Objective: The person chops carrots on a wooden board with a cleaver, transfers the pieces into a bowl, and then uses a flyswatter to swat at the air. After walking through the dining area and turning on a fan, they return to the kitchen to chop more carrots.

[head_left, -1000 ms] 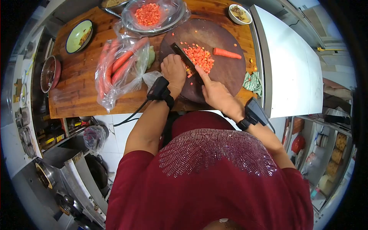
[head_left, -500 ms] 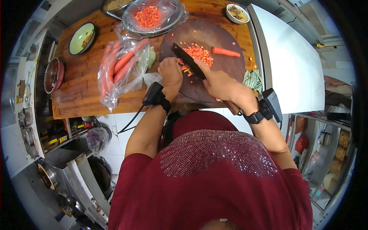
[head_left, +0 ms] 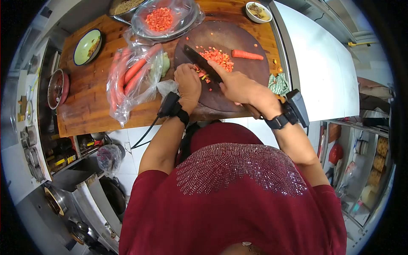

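Observation:
My right hand [head_left: 244, 90] is wrapped around the handle of a dark-bladed kitchen knife [head_left: 200, 60], its forefinger stretched along the blade. The blade lies slantwise over the round wooden chopping board [head_left: 244, 38]. On the blade's left, my left hand [head_left: 188, 81] has its fingers curled and pressed down on carrot sticks [head_left: 205, 77], which they partly hide. A heap of diced carrot [head_left: 222, 59] lies just right of the knife. Farther right on the board is a longer piece of peeled carrot [head_left: 247, 55].
A plastic bag of whole carrots [head_left: 135, 72] lies left of the board. Behind stands a lined metal bowl [head_left: 140, 27] holding diced carrot. A green bowl [head_left: 86, 44], a red bowl [head_left: 64, 87], a white bowl [head_left: 258, 18] and a checked cloth [head_left: 278, 84] are around the table.
The knife and my right hand have shifted slightly left, toward the fingers of my left hand. My left hand stays in nearly the same place. The whole view has moved a little.

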The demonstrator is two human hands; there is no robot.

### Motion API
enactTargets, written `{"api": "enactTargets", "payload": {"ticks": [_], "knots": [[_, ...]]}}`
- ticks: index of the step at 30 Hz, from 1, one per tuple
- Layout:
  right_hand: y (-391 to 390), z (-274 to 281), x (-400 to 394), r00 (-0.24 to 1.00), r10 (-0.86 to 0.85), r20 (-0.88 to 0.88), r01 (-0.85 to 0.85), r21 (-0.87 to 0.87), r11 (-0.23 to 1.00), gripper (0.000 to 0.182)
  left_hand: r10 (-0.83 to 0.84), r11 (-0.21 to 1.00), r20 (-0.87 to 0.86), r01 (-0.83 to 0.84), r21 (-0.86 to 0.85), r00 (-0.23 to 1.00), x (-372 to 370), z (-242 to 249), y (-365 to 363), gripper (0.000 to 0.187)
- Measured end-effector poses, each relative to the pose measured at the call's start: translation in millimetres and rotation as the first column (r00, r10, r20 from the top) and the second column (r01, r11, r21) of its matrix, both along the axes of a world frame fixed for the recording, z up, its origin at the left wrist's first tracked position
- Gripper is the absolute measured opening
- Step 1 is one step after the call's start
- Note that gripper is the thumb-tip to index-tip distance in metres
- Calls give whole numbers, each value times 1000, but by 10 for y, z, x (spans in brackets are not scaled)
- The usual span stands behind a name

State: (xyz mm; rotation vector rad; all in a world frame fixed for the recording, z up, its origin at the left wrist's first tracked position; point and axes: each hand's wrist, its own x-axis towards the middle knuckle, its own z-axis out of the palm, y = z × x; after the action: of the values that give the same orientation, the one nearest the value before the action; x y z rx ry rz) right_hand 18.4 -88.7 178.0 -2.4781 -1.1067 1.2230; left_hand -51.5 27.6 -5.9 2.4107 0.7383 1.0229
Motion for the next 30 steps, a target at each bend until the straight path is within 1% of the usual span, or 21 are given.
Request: {"api": "enactTargets", "payload": {"ticks": [1, 2, 4, 6, 7, 9, 12, 13, 14, 15, 16, 18, 19, 20, 22, 25, 26, 27, 28, 29, 30], "knots": [[-33, -21, -13, 1000, -1, -2, 1, -1, 1000, 66, 53, 998, 74, -51, -32, 996, 4, -7, 4, 11], [-104, -70, -37, 999, 10, 30, -11, 50, 999, 67, 53, 998, 70, -50, -37, 996, -21, -24, -3, 11], [-226, -260, -109, 998, 22, 62, -28, 94, 995, 68, -73, 997, -86, 74, 17, 994, -66, 4, -21, 10], [-298, -534, -205, 977, 17, 214, -67, 229, 971, 69, -104, 994, -72, 107, 38, 992, -76, 2, -25, 9], [-292, -599, -232, 981, -4, 194, -30, 172, 985, 68, -137, 988, -61, 141, 63, 989, -84, 3, -21, 8], [-287, -615, -190, 979, -5, 202, -31, 176, 984, 67, -152, 985, -54, 155, 69, 987, -83, 12, -3, 8], [-199, -323, -17, 992, 39, 123, -59, 160, 985, 66, -206, 976, -93, 211, 48, 974, -123, -34, -19, 10], [-174, -241, 13, 991, 34, 127, -54, 164, 985, 66, -220, 974, -128, 226, 29, 967, -115, -52, 0, 13], [-134, -176, 25, 998, 13, 69, -22, 131, 991, 68, -222, 973, -127, 228, 32, 967, -116, -73, 7, 13], [-106, -154, 21, 1000, -8, 7, 8, 96, 995, 70, -211, 978, -32, 211, -4, 977, -132, -77, 14, 12], [-118, -156, -28, 1000, -11, 3, 10, 98, 995, 70, -195, 979, 62, 198, -45, 979, -151, -86, 20, 12], [-167, -170, -160, 998, -15, 69, 8, 101, 995, 65, -213, 976, 55, 215, -30, 976, -167, -72, 13, 11], [-216, -390, -192, 990, 0, 141, -19, 136, 991, 65, -227, 974, 53, 228, -16, 973, -176, -56, 2, 10], [-256, -556, -227, 989, -28, 148, 5, 150, 989, 65, -224, 974, 52, 225, -21, 973, -188, -46, 1, 10], [-265, -604, -261, 986, -66, 151, 39, 176, 984, 66, -301, 954, 18, 301, -12, 954, -187, -27, 34, 10], [-217, -502, -81, 991, -1, 132, -23, 183, 983, 67, -293, 956, 15, 293, -27, 956, -195, -37, 26, 9], [-211, -518, -21, 986, 27, 162, -68, 249, 966, 68, -296, 955, 15, 296, -24, 955, -181, -51, 31, 9], [-187, -419, -27, 987, 25, 161, -66, 251, 966, 68, -236, 965, 120, 247, -86, 964, -161, -77, 40, 9], [-140, -238, -39, 996, 4, 85, -22, 206, 978, 67, -166, 967, 218, 202, -153, 962, -136, -82, 59, 9], [-120, -144, -60, 1000, -21, 9, 20, 154, 988, 66, -167, 967, 216, 203, -155, 962, -102, -94, 89, 9], [-130, -182, -90, 1000, -21, 7, 20, 151, 988, 66, -76, 980, 224, 114, -163, 972, -56, -84, 131, 10]]}}
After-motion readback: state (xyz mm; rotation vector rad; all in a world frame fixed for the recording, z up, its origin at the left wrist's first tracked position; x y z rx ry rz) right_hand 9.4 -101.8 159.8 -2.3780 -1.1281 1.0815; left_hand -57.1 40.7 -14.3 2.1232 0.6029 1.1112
